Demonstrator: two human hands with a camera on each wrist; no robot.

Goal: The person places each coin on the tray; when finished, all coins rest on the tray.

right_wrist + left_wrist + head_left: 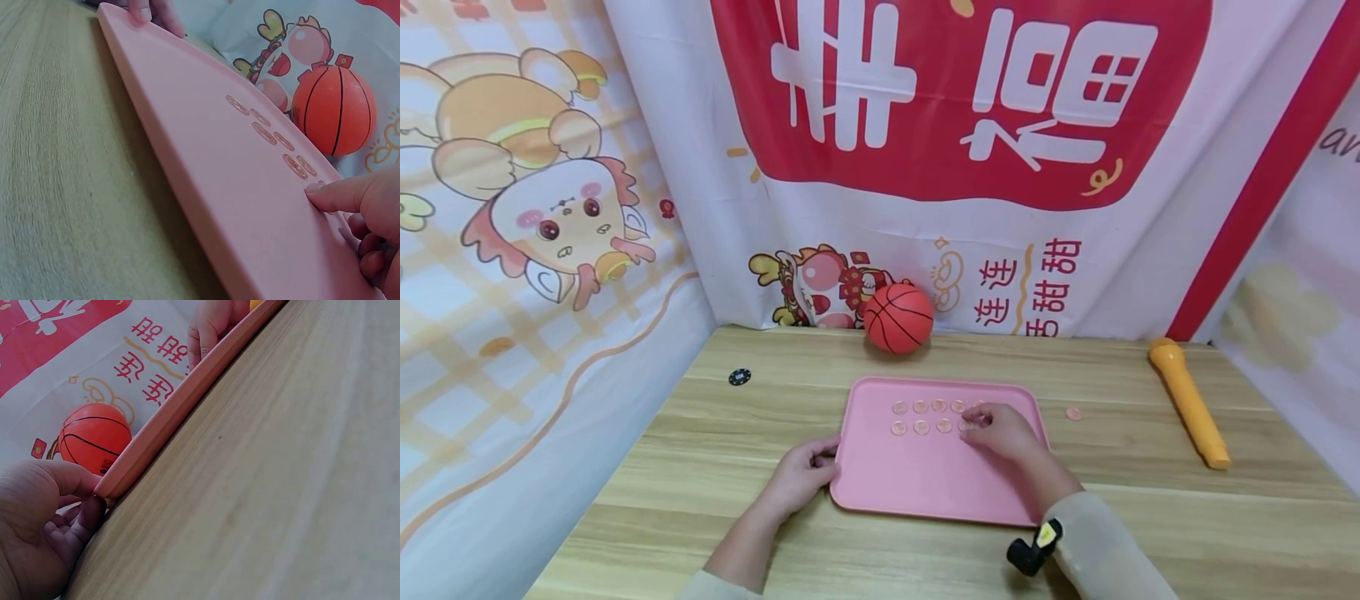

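Observation:
A pink tray (pixel 917 487) lies on the wooden table, with copper-coloured coins (pixel 921 427) in two rows toward its far side. My left hand (pixel 805 475) pinches the tray's left edge between thumb and fingers; the left wrist view shows this grip at the tray's corner. Over the right end of the rows is my right hand (pixel 1006 432), with thumb and index finger at a coin (pixel 964 426) in the nearer row. From the right wrist, the thumb (pixel 334 195) reaches down to the tray among the coins, and the other fingers are bent. The hand partly hides the last coins.
One loose coin (pixel 1074 413) lies right of the tray. Farther right is an orange toy microphone (pixel 1191 404). A red toy basketball (pixel 898 317) sits behind the tray against the printed cloth (pixel 865 208). A black poker chip (pixel 740 377) is at the back left.

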